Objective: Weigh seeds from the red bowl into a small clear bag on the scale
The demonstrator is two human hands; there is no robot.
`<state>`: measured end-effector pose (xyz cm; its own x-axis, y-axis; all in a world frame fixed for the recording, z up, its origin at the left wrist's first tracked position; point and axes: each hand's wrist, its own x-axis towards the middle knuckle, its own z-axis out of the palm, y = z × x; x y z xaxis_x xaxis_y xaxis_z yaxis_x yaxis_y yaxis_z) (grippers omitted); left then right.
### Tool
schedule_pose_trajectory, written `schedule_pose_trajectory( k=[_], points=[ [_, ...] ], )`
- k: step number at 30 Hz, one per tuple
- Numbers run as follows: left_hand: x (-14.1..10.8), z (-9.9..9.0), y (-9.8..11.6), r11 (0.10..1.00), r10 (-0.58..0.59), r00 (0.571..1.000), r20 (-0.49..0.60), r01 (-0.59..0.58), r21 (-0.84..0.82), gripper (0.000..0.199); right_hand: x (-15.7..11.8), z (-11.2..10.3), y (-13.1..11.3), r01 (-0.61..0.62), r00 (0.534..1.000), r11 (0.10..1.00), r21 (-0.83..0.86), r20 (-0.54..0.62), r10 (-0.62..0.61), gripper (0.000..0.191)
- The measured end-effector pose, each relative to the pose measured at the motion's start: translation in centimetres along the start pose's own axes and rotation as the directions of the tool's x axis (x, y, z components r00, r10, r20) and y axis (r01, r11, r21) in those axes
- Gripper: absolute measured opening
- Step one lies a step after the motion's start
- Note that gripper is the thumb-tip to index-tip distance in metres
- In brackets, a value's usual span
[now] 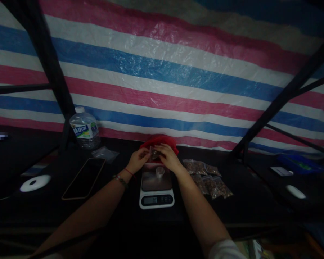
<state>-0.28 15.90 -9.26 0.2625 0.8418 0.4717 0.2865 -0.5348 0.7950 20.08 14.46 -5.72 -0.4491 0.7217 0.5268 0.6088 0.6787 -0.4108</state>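
Note:
Between my hands is a small clear plastic bag (153, 154) with brown bits in it. My left hand (138, 160) pinches the bag's left side, and my right hand (167, 155) has its fingers closed on the right side. Just behind them sits a red bag (162, 139), partly covered by my hands. Below my hands stands a white kitchen scale (156, 205) with a metal plate; a small clear cup (160, 172) rests on the plate. Several filled clear bags (209, 180) lie in two rows to the right of my right forearm.
To the left lie a phone (84, 178), flat clear bags (105, 154) and a white oval object (35, 183); a large plastic bottle (85, 129) stands behind. At right are a blue tray (299, 163) and another white object (296, 191). Dark frame bars (48, 68) flank the striped sheet.

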Motion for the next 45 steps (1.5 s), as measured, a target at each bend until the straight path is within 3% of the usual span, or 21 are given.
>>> schedule_pose_trajectory(
  k=[4, 7, 10, 13, 17, 22, 26, 30, 45],
  points=[
    [0.1, 0.2, 0.0, 0.996, -0.074, 0.997, 0.009, 0.074, -0.04, 0.027, -0.5, 0.4, 0.2, -0.008, 1.0, 1.0, -0.028, 0.0, 0.008, 0.051],
    [0.4, 0.8, 0.0, 0.989, -0.118, 0.993, -0.024, 0.116, -0.088, 0.029, -0.8, 0.4, 0.4, -0.075, 0.989, 0.996, -0.056, -0.129, 0.067, 0.046],
    [0.9, 1.5, 0.1, 0.97, -0.175, 0.983, -0.046, 0.164, -0.179, 0.03, -1.1, 0.2, 0.6, -0.156, 0.949, 0.988, -0.019, -0.279, 0.145, 0.036],
    [1.3, 2.3, 0.5, 0.952, -0.2, 0.98, -0.019, 0.19, -0.239, 0.03, -1.3, 0.3, 0.6, -0.134, 0.955, 0.985, 0.111, -0.249, 0.158, 0.02],
    [1.5, 2.8, 0.8, 0.979, -0.098, 0.995, -0.036, 0.09, -0.185, 0.026, -1.7, 0.8, 0.3, -0.068, 0.978, 0.978, 0.199, -0.178, 0.105, 0.017],
    [1.0, 2.9, 0.9, 1.0, 0.026, 0.998, -0.049, -0.025, 0.017, 0.023, -1.9, 1.5, -0.2, -0.142, 0.969, 0.973, 0.184, -0.176, 0.175, 0.022],
    [0.6, 2.9, 0.6, 0.994, 0.082, 0.996, -0.024, -0.081, 0.067, 0.023, -2.1, 2.1, -0.3, -0.184, 0.959, 0.967, 0.178, -0.185, 0.216, 0.029],
    [0.4, 2.9, 0.0, 0.985, 0.14, 0.99, -0.003, -0.139, 0.1, 0.024, -2.1, 2.4, 0.0, -0.179, 0.956, 0.972, 0.155, -0.205, 0.209, 0.015],
    [0.5, 2.9, -0.5, 0.976, 0.198, 0.98, 0.003, -0.197, 0.095, 0.024, -2.1, 2.3, 0.1, -0.108, 0.967, 0.951, 0.29, -0.192, 0.168, 0.018]
  ],
)
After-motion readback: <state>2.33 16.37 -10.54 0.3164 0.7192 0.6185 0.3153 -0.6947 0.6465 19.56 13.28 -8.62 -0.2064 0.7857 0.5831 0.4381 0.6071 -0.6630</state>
